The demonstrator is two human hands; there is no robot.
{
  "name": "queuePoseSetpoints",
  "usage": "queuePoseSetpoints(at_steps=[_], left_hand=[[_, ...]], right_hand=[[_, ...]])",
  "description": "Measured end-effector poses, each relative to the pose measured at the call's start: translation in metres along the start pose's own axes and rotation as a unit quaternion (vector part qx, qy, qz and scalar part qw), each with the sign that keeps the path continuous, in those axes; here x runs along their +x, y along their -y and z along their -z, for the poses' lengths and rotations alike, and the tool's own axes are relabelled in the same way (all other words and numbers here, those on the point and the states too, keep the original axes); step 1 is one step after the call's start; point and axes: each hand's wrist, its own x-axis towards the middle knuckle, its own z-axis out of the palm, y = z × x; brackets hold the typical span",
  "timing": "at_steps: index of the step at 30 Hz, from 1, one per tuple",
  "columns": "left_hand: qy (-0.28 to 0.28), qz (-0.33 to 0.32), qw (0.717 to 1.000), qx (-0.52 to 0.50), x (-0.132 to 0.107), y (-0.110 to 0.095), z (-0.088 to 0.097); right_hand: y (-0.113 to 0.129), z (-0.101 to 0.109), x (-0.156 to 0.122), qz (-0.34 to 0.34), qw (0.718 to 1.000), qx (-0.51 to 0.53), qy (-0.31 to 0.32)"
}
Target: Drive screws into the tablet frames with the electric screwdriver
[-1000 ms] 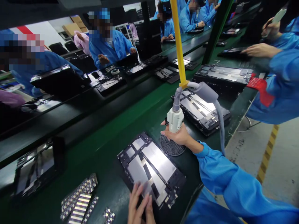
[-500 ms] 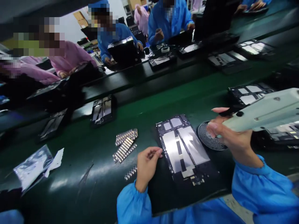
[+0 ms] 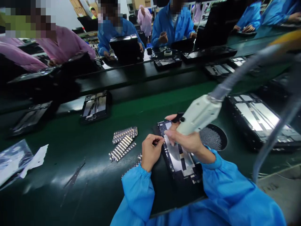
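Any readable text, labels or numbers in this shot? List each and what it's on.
None can be read.
Open tablet chassis with silver shielding plates under both hands: no legible marking.
Off-white handheld power screwdriver in the right hand: no visible label.
Strips of small metal parts near the left hand: too small and blurred.

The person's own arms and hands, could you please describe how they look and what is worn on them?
Both arms are covered by bright blue, loose smock sleeves with gathered elastic cuffs at the wrists. The left sleeve and the right sleeve show soft folds and no markings. The left hand and right hand are bare: no gloves, rings or watch can be seen.
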Motion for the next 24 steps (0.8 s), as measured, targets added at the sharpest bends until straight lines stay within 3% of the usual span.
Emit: queuePoseSetpoints(at_steps=[7,20,24], left_hand=[[0.070,0.115,0.987,-0.084,0.014,0.012,0.002],[0.072,0.132,0.983,-0.108,0.016,0.011,0.000],[0.092,0.124,0.981,-0.117,0.013,0.004,0.015]], right_hand=[[-0.026,-0.023,0.015,-0.042,0.999,-0.026,0.017],[-0.041,-0.024,0.014,-0.045,0.997,-0.054,0.010],[-0.043,-0.024,0.010,-0.022,0.997,-0.068,0.024]])
